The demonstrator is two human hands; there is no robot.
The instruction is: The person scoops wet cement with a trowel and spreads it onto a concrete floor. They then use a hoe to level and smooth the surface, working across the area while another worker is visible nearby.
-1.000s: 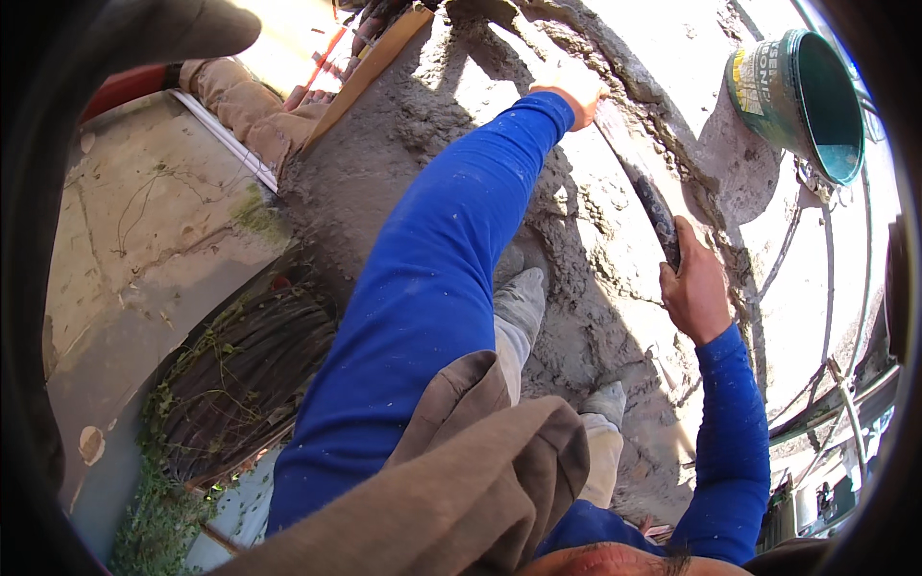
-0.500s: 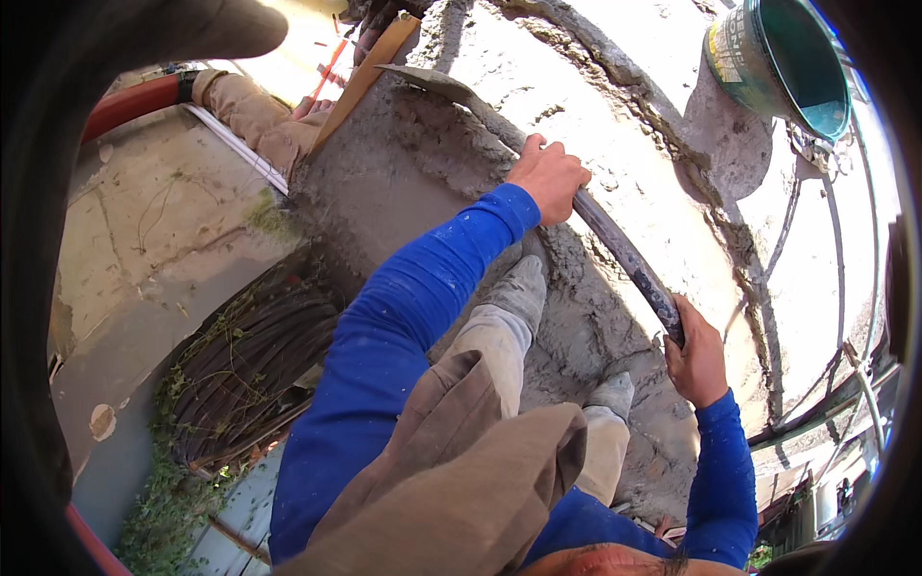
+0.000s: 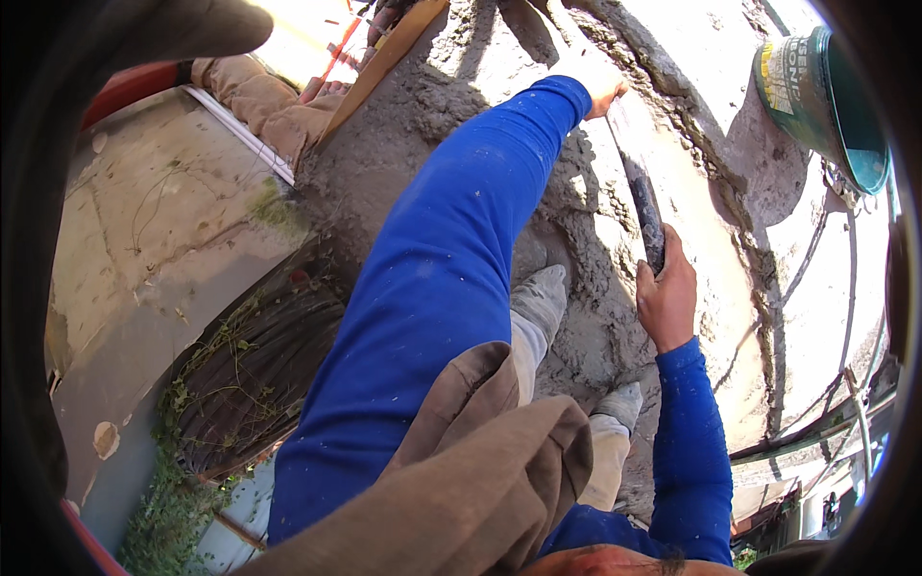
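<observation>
My left hand [image 3: 597, 82] grips the upper part of a shovel's dark, mortar-smeared handle [image 3: 636, 182], out ahead of me in bright sun. Lower down, my right hand [image 3: 667, 293] is wrapped around the handle's near end. The shovel's far end lies up at the top of the view over the wet concrete [image 3: 370, 226], where glare and shadow blur its blade. Beneath my arms, my feet in mud-coated boots [image 3: 541, 302] stand in the grey mix.
A green bucket [image 3: 792, 91] stands at the upper right. A wooden board [image 3: 384, 67] edges the concrete at the upper left, beside tan cloth [image 3: 252, 96] and white pipes [image 3: 235, 132]. Coiled dark hose [image 3: 254, 374] lies at the left, among vines.
Both hands keep their hold on the shovel. My left hand has reached forward and right; my right hand has moved up and slightly left. The shovel's far end has swung rightward, away from the board.
</observation>
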